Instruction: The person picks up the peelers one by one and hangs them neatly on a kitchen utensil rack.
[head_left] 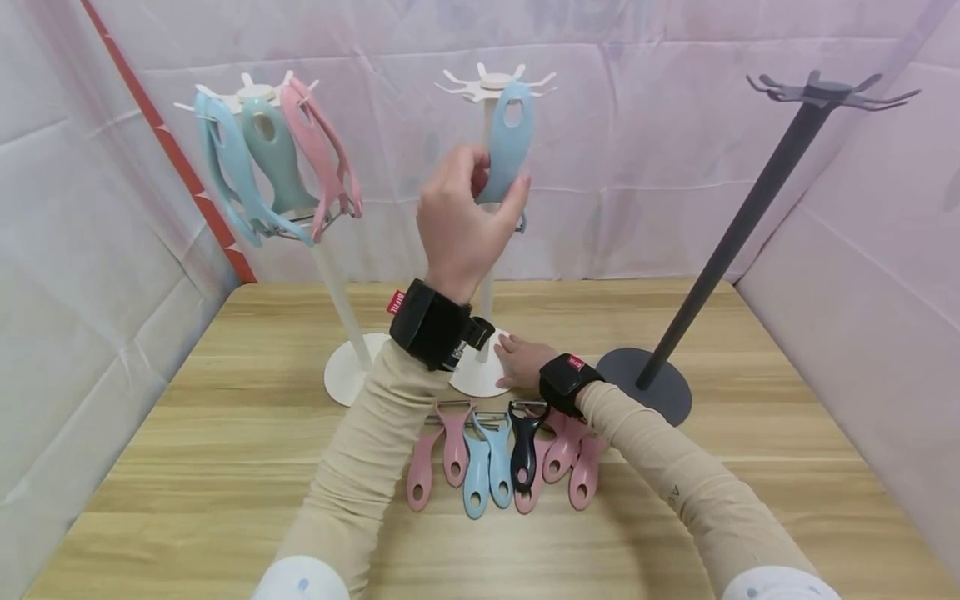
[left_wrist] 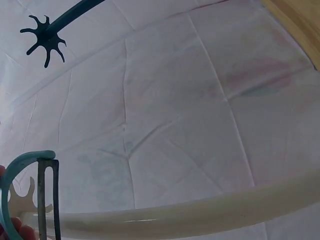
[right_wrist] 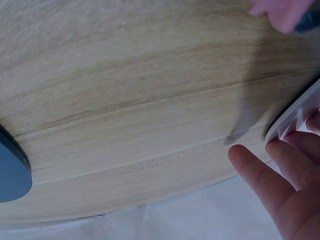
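Note:
My left hand (head_left: 497, 185) is raised and pinches a light blue peeler (head_left: 512, 137) that hangs by its handle hole from a hook at the top of the middle white stand (head_left: 489, 117). In the left wrist view the peeler's head and blade (left_wrist: 35, 185) show beside the stand's white pole (left_wrist: 200, 215). My right hand (head_left: 517, 360) lies flat with straight fingers on the stand's round white base (head_left: 474, 382). The right wrist view shows its fingers (right_wrist: 267, 182) at the base's rim (right_wrist: 295, 120).
A second white stand (head_left: 337, 292) on the left carries several blue, teal and pink peelers (head_left: 270, 158). A dark grey stand (head_left: 750, 208) at the right has bare hooks. Several pink, blue and black peelers (head_left: 495, 458) lie on the wooden table (head_left: 225, 450). Draped sheeting encloses it.

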